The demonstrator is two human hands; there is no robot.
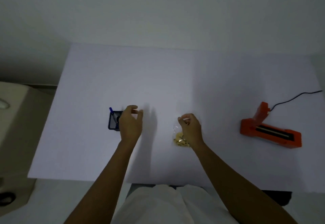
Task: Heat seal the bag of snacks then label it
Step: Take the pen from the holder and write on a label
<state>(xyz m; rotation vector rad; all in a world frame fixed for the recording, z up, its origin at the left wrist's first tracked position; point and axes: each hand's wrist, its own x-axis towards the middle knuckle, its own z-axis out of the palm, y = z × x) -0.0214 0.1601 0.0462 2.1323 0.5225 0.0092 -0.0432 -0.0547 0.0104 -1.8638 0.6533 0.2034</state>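
Note:
A clear bag of yellow snacks lies on the white table near its middle. My right hand rests over the bag's top end with its fingers curled on the plastic. My left hand hovers above the table to the left, fingers spread and curved, holding nothing. An orange heat sealer sits at the far right with its lid raised and its black sealing strip showing. A black cord runs from the sealer off the right edge.
A dark mesh pen holder with a blue pen stands just left of my left hand. A beige object sits beyond the table's left edge, with black scissors lower down. My white-clothed lap is at the front edge.

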